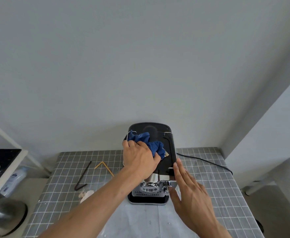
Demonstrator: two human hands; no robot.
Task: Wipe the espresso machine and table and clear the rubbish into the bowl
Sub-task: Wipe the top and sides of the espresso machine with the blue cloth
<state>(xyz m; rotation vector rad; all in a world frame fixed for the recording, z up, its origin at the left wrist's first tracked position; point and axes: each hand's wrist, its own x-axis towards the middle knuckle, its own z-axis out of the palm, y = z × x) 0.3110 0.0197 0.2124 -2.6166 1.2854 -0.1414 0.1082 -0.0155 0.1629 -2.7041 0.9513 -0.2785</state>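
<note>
Pressing crumpled blue cloth onto black espresso machine, left hand.

two bare forearms, left hand, right hand; no sleeves, rings, watch visible.

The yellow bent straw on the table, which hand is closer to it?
Left. The left hand presses the blue cloth on the espresso machine, just right of the yellow straw; the right hand is beyond the machine's far side.

- No text, brand, number or sign can be read anywhere.
- The bottle at the left edge carries a blue label, too blurred to make out any words.
</note>
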